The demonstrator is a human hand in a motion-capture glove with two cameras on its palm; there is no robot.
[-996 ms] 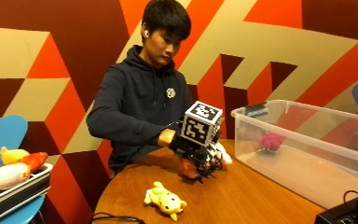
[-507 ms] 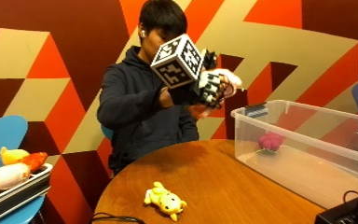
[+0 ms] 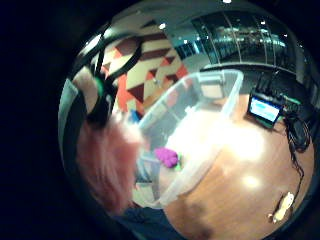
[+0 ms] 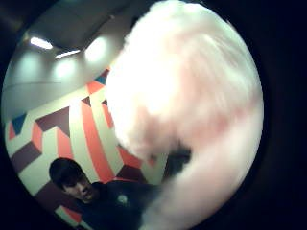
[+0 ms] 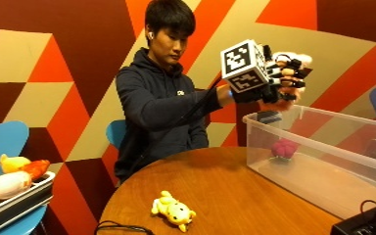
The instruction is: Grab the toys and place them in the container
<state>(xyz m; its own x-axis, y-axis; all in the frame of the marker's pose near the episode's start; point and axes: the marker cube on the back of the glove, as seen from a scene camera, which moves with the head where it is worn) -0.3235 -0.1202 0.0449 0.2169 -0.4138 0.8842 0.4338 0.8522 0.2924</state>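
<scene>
an office lounge or lab: geometric mural wall point(image 5: 58, 73), round wooden table point(image 5: 240, 196), glass-walled rooms point(image 3: 250, 40) behind.

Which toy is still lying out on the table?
The yellow plush toy. The magenta toy is already in the container, and the pale pink toy is in the right hand.

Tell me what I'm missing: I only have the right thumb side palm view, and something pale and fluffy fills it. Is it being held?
Observer: Yes. In the outside view the right hand grips a pale fluffy toy, raised in the air.
Operator: Where is the container?
Observer: The clear container sits on the table, below the raised hand.
Operator: Anything in it?
Observer: One pink toy lies on its floor.
</scene>
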